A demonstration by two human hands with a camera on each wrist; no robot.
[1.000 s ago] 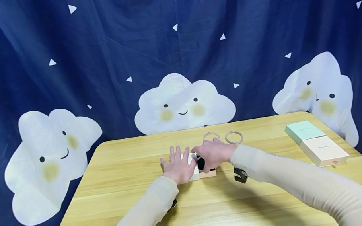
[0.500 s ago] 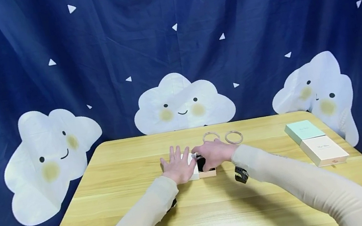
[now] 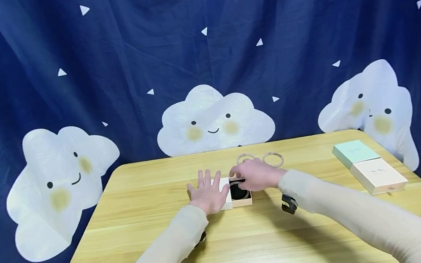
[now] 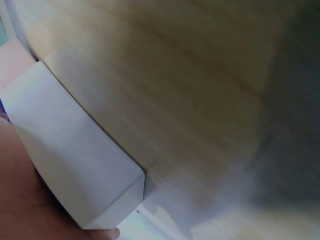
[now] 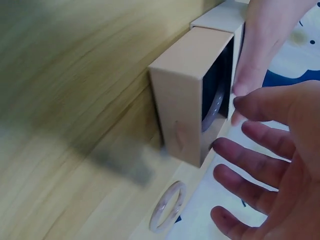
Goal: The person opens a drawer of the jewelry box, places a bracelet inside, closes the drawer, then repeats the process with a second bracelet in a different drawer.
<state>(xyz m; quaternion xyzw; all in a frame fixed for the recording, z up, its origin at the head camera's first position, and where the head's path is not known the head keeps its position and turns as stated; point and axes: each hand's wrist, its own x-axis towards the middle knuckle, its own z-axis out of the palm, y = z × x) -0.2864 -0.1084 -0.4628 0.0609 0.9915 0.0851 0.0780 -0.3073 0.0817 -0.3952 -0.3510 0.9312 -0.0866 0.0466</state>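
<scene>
A small slide-out box lies in the middle of the table: a white sleeve [image 3: 229,204] with a pink drawer [image 5: 175,107] pulled partly out to the right. Black lining fills the drawer, and a pale bangle [image 5: 214,112] rests in it. My left hand [image 3: 207,197] lies on the sleeve with fingers spread and straight. Just above the drawer's right side hovers my right hand [image 3: 257,175]. In the right wrist view its fingers are apart and loosely bent, holding nothing.
Two more pale bangles lie behind the box, a left bangle [image 3: 245,154] and a right bangle [image 3: 276,166]. A mint box [image 3: 355,151] and a pale pink box [image 3: 378,172] sit side by side near the table's right edge. A blue curtain [image 3: 115,73] hangs behind the table.
My right hand has drawn back slightly to the right from the drawer, and its fingers have come off the bangle. More of the bangle and black lining now shows. My left hand stays put.
</scene>
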